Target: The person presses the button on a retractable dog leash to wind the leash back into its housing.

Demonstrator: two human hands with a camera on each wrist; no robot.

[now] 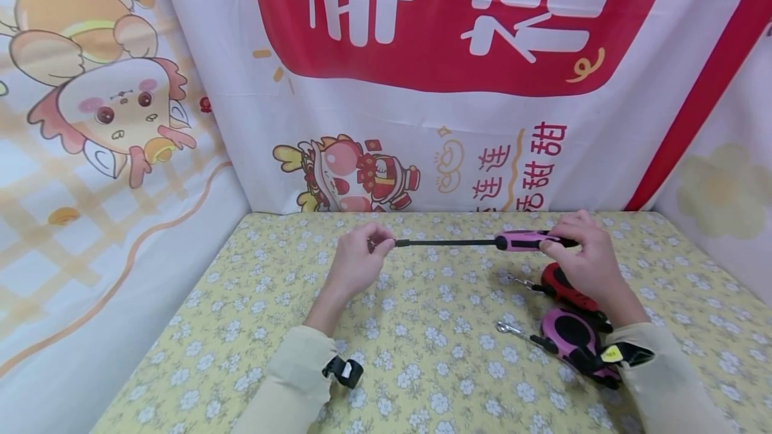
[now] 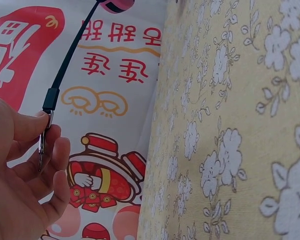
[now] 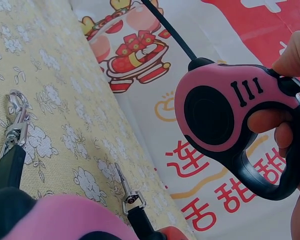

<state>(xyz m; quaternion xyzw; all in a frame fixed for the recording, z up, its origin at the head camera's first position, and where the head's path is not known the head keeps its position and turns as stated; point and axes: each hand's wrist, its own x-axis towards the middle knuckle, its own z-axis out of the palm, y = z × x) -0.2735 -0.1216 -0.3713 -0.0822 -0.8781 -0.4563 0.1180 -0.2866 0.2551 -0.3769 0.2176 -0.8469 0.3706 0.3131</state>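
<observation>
My right hand [image 1: 585, 250] grips the looped handle of a pink and black retractable dog leash [image 3: 210, 107], its thumb on the black button at the top. From the casing a dark strap [image 1: 449, 242] stretches straight across to my left hand [image 1: 357, 258]. There the fingers and thumb pinch the metal clip [image 2: 42, 145] at the strap's end, partly hidden by the hand in the head view. Both hands are raised over the table's far part, apart from each other.
A red and black retractable leash [image 1: 561, 280] and a second pink one [image 1: 569, 333] lie on the flowered tablecloth [image 1: 422, 353] beneath the right forearm, metal clips pointing left. A printed curtain [image 1: 374, 112] hangs behind the table.
</observation>
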